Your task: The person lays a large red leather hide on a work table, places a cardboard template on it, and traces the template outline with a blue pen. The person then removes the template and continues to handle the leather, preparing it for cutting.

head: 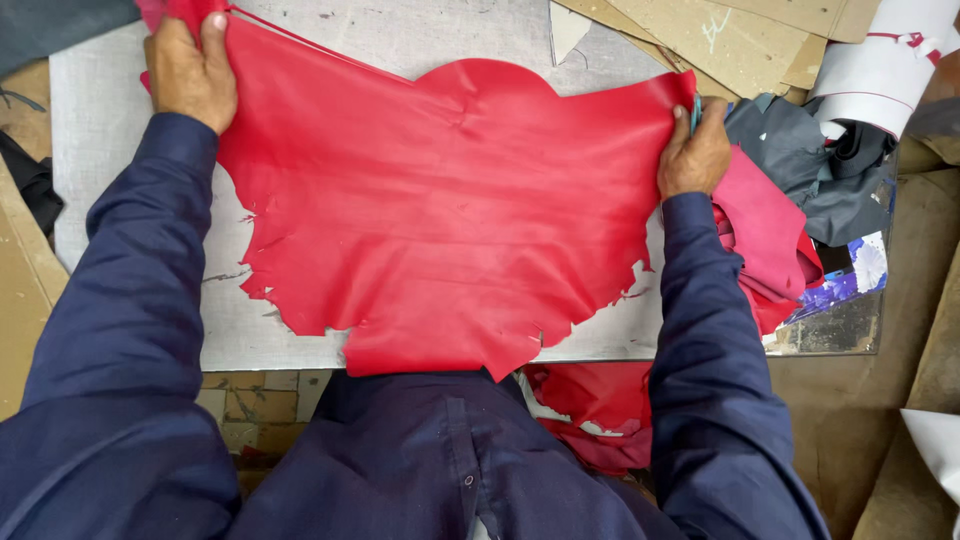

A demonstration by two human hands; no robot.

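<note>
A large red leather hide (450,210) with ragged edges lies spread flat on a scratched grey cutting board (100,150). My left hand (190,70) grips the hide's far left corner, fingers folded over its edge. At the hide's right edge my right hand (693,152) pinches the leather, with a small teal tool tip showing by the thumb. Both arms wear dark blue sleeves. The hide's near edge hangs slightly over the board toward my body.
Brown cardboard patterns (720,40) lie at the back right. A roll of white material (880,70), grey leather scraps (810,160) and crumpled pink-red pieces (770,240) crowd the right side. More red scraps (590,410) hang below the board's near edge. Dark material (40,25) sits at the far left.
</note>
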